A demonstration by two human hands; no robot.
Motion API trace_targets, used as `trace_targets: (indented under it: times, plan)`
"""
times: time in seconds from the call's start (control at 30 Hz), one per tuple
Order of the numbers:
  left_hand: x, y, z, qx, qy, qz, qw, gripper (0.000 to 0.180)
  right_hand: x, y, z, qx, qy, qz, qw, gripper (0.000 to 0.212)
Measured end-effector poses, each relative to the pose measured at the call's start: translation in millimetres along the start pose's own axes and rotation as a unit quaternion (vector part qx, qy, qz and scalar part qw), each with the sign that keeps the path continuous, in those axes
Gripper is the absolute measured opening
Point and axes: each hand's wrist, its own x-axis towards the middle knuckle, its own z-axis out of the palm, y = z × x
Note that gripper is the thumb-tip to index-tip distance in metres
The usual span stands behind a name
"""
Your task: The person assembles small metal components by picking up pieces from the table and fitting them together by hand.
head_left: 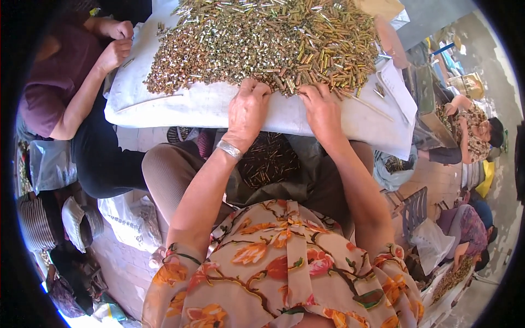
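Both my hands rest at the near edge of a large heap of small metal parts on a white-covered table (202, 109). Short ring-like metal pieces (202, 60) make up the heap's left side. Longer brass-coloured metal rods or tubes (339, 49) fill its right side. My left hand (249, 112), a silver bracelet on its wrist, is closed with fingers curled down at the heap's edge. Beside it, my right hand (322, 112) pinches at the longer pieces. What either hand's fingertips hold is too small to make out. A dark open bag (268, 161) with many thin metal pieces sits in my lap.
Thin sticks (149, 103) lie on the cover at both sides. At the left, a co-worker's hands (117, 46) are together beside the table. A white plastic bag (130, 221) stands on the floor. Other people (476, 128) sit at the right near a wooden crate.
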Motion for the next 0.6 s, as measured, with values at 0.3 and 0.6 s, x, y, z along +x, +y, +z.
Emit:
trace_targets:
  times: [0.3, 0.6]
  plan:
    - [8.2, -8.4, -1.0, 0.062, 0.000, 0.033, 0.998, 0.012, -31.9, -14.0, -19.4, 0.275, -0.040, 0.210, 0.937, 0.018]
    - [1.1, -7.7, -19.4, 0.063, -0.017, 0.038, 0.997, 0.012, -46.7, -22.2, -21.7, 0.333, -0.067, 0.258, 0.905, 0.019]
